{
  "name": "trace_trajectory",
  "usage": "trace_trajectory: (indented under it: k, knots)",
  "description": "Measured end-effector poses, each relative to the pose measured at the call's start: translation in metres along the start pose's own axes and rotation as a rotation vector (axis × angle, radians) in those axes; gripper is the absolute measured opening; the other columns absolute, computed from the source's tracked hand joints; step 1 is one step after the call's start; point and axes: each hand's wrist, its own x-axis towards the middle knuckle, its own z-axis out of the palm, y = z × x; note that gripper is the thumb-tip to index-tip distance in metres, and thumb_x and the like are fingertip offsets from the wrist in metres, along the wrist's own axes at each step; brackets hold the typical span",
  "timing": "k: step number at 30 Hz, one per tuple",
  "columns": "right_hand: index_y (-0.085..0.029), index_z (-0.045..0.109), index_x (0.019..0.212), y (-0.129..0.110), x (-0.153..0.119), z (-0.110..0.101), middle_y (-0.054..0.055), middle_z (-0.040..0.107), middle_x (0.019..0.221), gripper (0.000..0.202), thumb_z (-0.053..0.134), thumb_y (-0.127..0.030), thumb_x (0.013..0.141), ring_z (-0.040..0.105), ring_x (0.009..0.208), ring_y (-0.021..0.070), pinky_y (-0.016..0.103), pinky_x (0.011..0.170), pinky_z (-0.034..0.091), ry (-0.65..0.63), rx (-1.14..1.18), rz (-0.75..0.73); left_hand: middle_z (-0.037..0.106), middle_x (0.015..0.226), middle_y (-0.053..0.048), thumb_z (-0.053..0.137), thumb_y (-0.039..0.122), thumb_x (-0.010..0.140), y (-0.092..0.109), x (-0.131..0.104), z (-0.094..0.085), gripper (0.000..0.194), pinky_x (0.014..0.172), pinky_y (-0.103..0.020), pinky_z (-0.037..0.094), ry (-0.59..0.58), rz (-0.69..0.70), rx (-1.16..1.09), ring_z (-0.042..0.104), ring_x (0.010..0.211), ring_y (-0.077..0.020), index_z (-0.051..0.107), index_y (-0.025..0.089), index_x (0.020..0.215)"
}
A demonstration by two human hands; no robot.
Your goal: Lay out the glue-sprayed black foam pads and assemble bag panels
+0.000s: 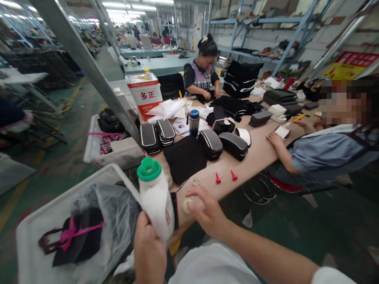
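Note:
A white plastic bottle [155, 201] with a green collar stands upright in the grip of my left hand [150, 244], whose fingers wrap its lower side. My right hand [209, 211] reaches over the table edge, thumb and fingers curled around a small pale round piece [187, 205]. Just beyond it a clear ring-shaped piece [196, 181] lies on the wooden table [245, 167]. Two red cone-shaped nozzles, one on the left [218, 178] and one on the right [234, 175], stand farther right. Behind the bottle lies a black cloth piece [185, 157].
Black cases with pale trim [210, 144] and a blue-lidded flask [194, 122] stand on the table. A white bin [38, 228] holding plastic and a black item is at lower left. One person sits across; another at right holds a yellow-handled tool. A metal post [89, 67] slants at left.

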Motion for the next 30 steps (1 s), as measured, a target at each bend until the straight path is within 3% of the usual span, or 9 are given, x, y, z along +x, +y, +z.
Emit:
trace_trajectory:
  k: [2,5,9,12,14,17,19,22,30]
  knots:
    - [-0.027,0.052,0.107,-0.035,-0.011,-0.002,0.006,0.059,0.104,0.037,0.061,-0.046,0.076,0.056,0.099,0.0232,0.037,0.088,0.046,-0.021,0.105,-0.074,0.065,0.094,-0.008,0.043,0.057,0.077,0.014,-0.01,0.03,0.055,0.078,-0.037,0.052,-0.096,0.087,-0.081,0.06,0.093,-0.027,0.056,0.02,0.115]
    - [-0.026,0.05,0.111,-0.053,-0.018,-0.01,0.007,0.061,0.102,0.04,0.06,-0.045,0.077,0.058,0.093,0.024,0.038,0.084,0.048,0.192,0.274,0.089,0.056,0.121,-0.012,0.035,0.051,0.084,0.034,-0.029,0.063,0.057,0.099,-0.042,0.04,-0.339,0.33,-0.159,0.047,0.119,-0.0285,0.044,0.019,0.131]
    - [-0.023,0.056,0.105,-0.031,-0.025,-0.04,0.004,0.064,0.099,0.031,0.059,-0.039,0.08,0.06,0.089,0.0205,0.034,0.081,0.049,0.512,0.468,0.191,0.04,0.138,-0.015,0.047,0.04,0.083,0.063,-0.046,0.08,0.061,0.108,-0.045,0.029,-0.678,0.648,-0.034,0.033,0.131,-0.0285,0.036,0.015,0.137]
    - [-0.018,0.06,0.084,-0.003,-0.039,-0.071,-0.001,0.061,0.07,0.02,0.064,-0.037,0.077,0.056,0.064,0.0132,0.025,0.061,0.047,0.641,0.421,0.232,0.05,0.131,-0.012,0.054,0.029,0.08,0.059,-0.042,0.072,0.044,0.105,-0.039,0.035,-0.878,0.733,0.073,0.042,0.125,-0.0242,0.051,0.018,0.123]
    - [-0.017,0.058,0.076,0.017,-0.053,-0.09,-0.005,0.051,0.056,0.022,0.067,-0.037,0.075,0.046,0.051,0.0093,0.021,0.049,0.04,0.687,0.36,0.263,0.06,0.116,-0.008,0.048,0.025,0.084,0.03,-0.03,0.061,0.027,0.1,-0.036,0.041,-0.817,0.63,0.133,0.053,0.113,-0.0198,0.059,0.022,0.109]
    - [-0.016,0.059,0.081,0.045,-0.075,-0.114,-0.006,0.047,0.053,0.027,0.068,-0.04,0.072,0.039,0.045,0.0083,0.022,0.043,0.035,0.708,0.238,0.288,0.062,0.104,-0.007,0.047,0.031,0.084,-0.047,-0.001,0.049,0.024,0.088,-0.039,0.049,-0.481,0.319,0.249,0.06,0.098,-0.02,0.055,0.02,0.104]
    - [-0.016,0.059,0.08,0.058,-0.088,-0.125,-0.006,0.046,0.052,0.029,0.067,-0.043,0.072,0.038,0.045,0.0088,0.022,0.042,0.034,0.656,0.164,0.325,0.054,0.117,-0.009,0.054,0.036,0.079,-0.103,0.016,0.051,0.04,0.09,-0.041,0.048,-0.348,0.217,0.272,0.056,0.107,-0.0219,0.047,0.017,0.115]
    - [-0.017,0.058,0.076,0.07,-0.101,-0.135,-0.006,0.044,0.049,0.031,0.065,-0.046,0.073,0.038,0.043,0.0093,0.022,0.041,0.033,0.549,0.113,0.389,0.046,0.129,-0.012,0.063,0.037,0.072,-0.164,0.029,0.073,0.064,0.101,-0.043,0.039,-0.369,0.215,0.307,0.046,0.121,-0.024,0.037,0.016,0.127]
    - [-0.016,0.057,0.074,0.055,-0.098,-0.143,-0.006,0.043,0.054,0.031,0.061,-0.047,0.076,0.038,0.05,0.0097,0.022,0.046,0.031,0.148,-0.031,0.484,0.052,0.123,-0.012,0.063,0.04,0.071,-0.195,0.045,0.125,0.063,0.093,-0.041,0.043,-0.277,0.106,0.32,0.055,0.11,-0.0259,0.039,0.02,0.126]
